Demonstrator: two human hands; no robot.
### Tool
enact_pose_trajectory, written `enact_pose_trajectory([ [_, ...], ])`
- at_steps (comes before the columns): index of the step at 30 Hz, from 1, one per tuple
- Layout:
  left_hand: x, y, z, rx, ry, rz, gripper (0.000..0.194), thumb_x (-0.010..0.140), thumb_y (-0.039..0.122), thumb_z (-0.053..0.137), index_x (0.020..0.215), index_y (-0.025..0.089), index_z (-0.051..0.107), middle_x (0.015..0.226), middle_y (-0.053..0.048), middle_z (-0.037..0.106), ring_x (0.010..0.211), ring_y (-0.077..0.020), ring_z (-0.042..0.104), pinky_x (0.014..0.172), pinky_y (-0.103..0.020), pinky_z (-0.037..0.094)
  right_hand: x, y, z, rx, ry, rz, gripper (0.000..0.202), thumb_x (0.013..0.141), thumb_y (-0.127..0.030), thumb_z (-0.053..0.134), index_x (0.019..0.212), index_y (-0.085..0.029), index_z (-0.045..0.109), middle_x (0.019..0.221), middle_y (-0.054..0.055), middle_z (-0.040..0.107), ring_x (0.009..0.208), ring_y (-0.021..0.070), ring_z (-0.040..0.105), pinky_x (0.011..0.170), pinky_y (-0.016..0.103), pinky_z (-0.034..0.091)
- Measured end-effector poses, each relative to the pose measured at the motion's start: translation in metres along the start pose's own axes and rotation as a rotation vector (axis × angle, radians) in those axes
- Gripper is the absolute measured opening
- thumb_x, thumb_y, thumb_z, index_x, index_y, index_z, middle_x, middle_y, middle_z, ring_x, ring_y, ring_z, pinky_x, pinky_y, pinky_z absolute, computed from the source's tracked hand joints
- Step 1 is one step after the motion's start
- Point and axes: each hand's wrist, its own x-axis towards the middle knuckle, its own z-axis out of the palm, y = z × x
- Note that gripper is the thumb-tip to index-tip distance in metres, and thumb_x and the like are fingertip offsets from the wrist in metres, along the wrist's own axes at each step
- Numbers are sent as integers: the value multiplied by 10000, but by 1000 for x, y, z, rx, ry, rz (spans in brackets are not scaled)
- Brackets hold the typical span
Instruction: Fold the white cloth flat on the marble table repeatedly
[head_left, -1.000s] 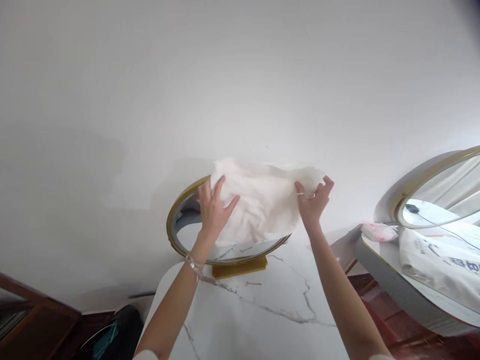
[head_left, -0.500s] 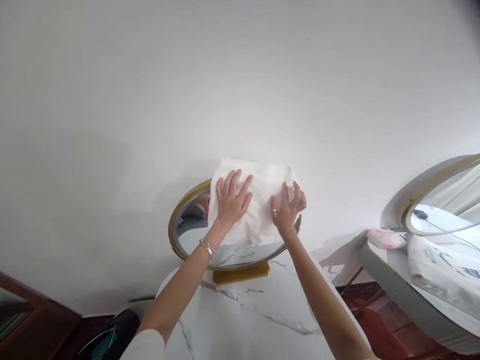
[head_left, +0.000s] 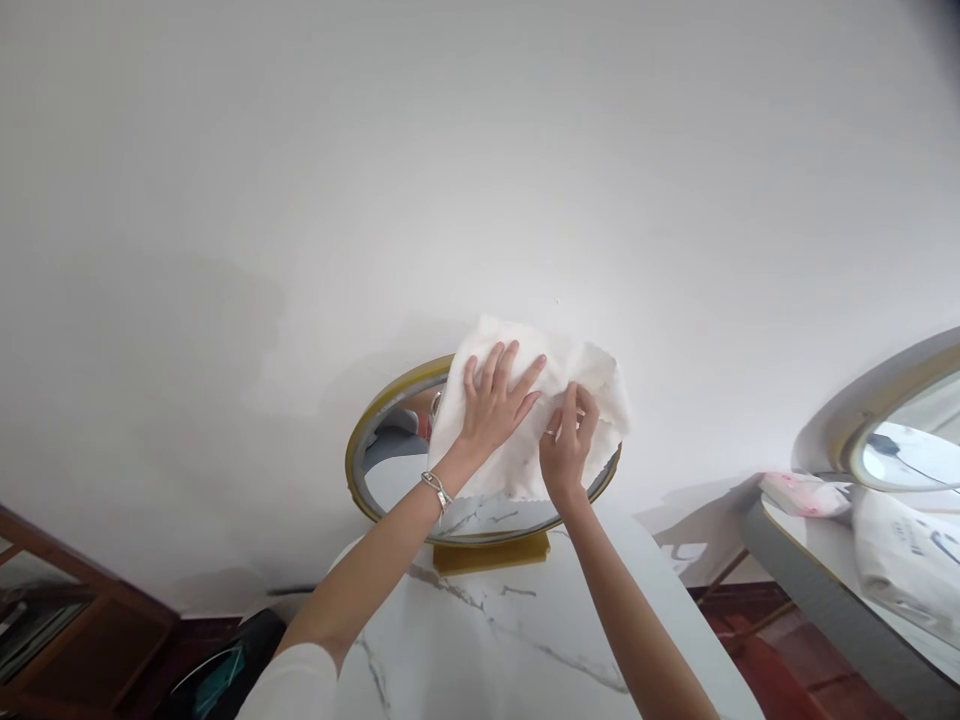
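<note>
A white cloth (head_left: pixel 517 450) lies over the upper and right part of an oval mirror (head_left: pixel 390 485) with a gold rim. My left hand (head_left: pixel 495 405) rests flat on the cloth with its fingers spread, a silver bracelet on the wrist. To its right, my right hand (head_left: pixel 570 440) has its fingers drawn together, pinching the cloth near its right side; a ring shows on one finger. The mirror's gold base (head_left: pixel 491 553) stands on a white marbled table (head_left: pixel 480 650) against the wall.
At the right, a second table (head_left: pixel 832 590) holds a pink and white packet (head_left: pixel 806 494), a white printed cloth bag (head_left: pixel 900 555) and another gold-rimmed mirror (head_left: pixel 915 455). Wooden furniture (head_left: pixel 90 640) and a dark bag (head_left: pixel 247 660) are at lower left.
My right hand has closed from spread fingers to a pinch on the cloth, whose right side is now raised and folded. The view has shifted slightly; my left hand stays spread on the cloth.
</note>
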Motion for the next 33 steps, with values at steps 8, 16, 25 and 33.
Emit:
enact_pose_trajectory([
  [8,-1,-2,0,9,34,10,529,908,464,478,1406,319,372,1436,-121,421,1334,-278,360,1107,-527,160,0,13,-10,-97,-90,121,647,947,-392,356,1489,-168,82,1500,203,231,1383,318,227,1030,574,307],
  [16,5,4,6,-19,29,63,502,926,447,450,1408,338,362,1426,-89,440,1320,-262,385,1122,-509,131,13,43,12,-221,50,11,502,939,-413,341,1405,-228,341,1404,163,370,1298,304,336,1005,566,285],
  [25,-19,-33,-3,15,77,-64,526,892,480,504,1391,356,393,1447,-93,414,1334,-259,367,1114,-470,179,9,12,35,-272,35,-60,572,884,-500,388,1377,-211,410,1480,188,261,1301,379,303,945,576,315],
  [33,-22,-36,1,-37,84,-125,506,919,421,477,1406,324,378,1444,-74,426,1352,-270,343,1133,-493,106,5,1,44,-265,6,-77,500,890,-444,441,1340,-228,467,1448,157,346,1280,313,392,986,470,349],
])
